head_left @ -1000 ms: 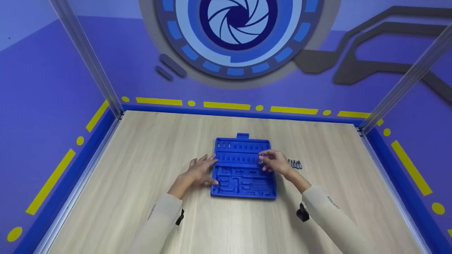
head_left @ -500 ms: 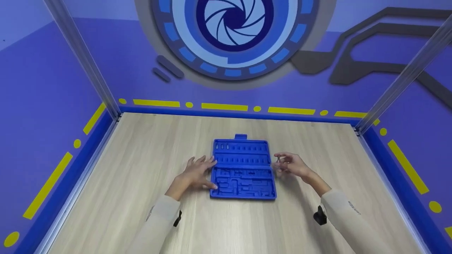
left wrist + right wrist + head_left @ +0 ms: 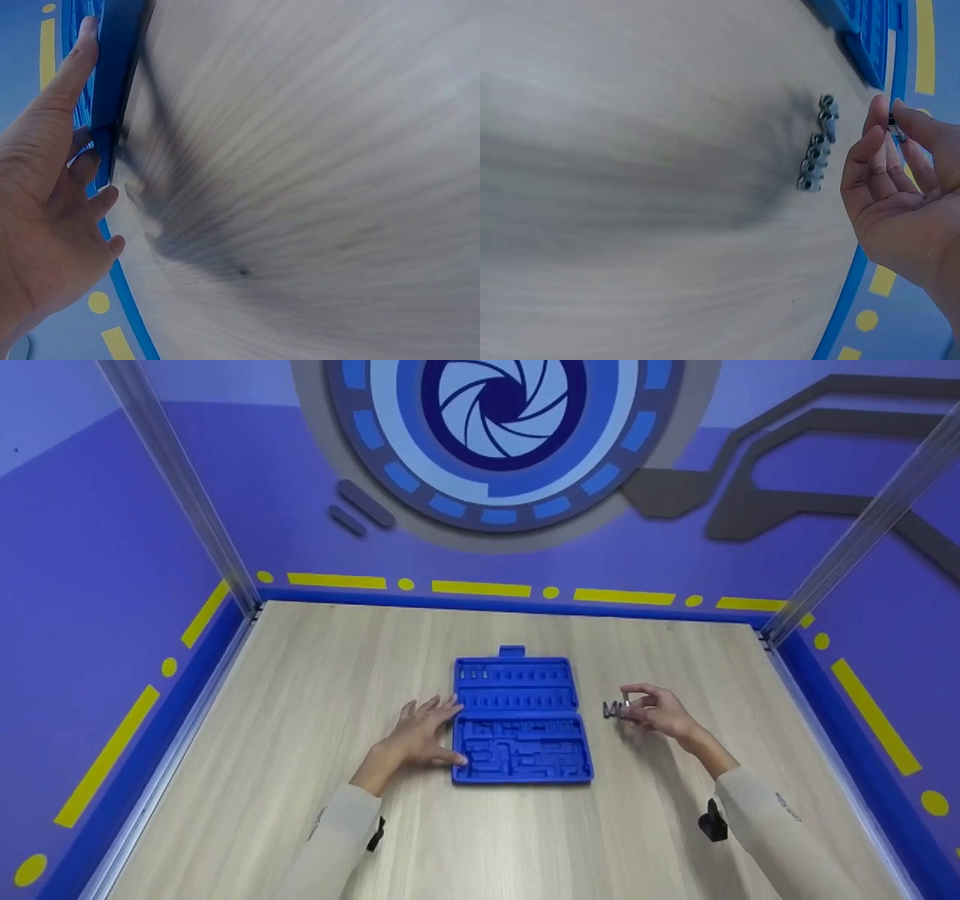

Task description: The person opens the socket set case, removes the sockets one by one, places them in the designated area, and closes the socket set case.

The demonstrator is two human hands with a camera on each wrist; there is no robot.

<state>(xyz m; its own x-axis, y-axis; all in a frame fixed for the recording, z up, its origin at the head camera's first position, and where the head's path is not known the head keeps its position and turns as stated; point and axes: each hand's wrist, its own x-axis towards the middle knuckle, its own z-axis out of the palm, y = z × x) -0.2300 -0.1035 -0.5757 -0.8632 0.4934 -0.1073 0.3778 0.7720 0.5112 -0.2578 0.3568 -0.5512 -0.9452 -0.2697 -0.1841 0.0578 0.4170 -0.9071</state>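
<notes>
Shifted toward the right edge of the bench (image 3: 315, 675), the right hand (image 3: 664, 716) pinches a socket (image 3: 898, 130), while the spread left hand (image 3: 416, 735) seemingly steadies the case (image 3: 514, 688).

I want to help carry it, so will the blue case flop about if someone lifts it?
The blue case would probably fold at the seam between its two halves. Each half looks stiff, with straight moulded rims. The three small metal pieces in its far row might tip out if it tilts.
</notes>
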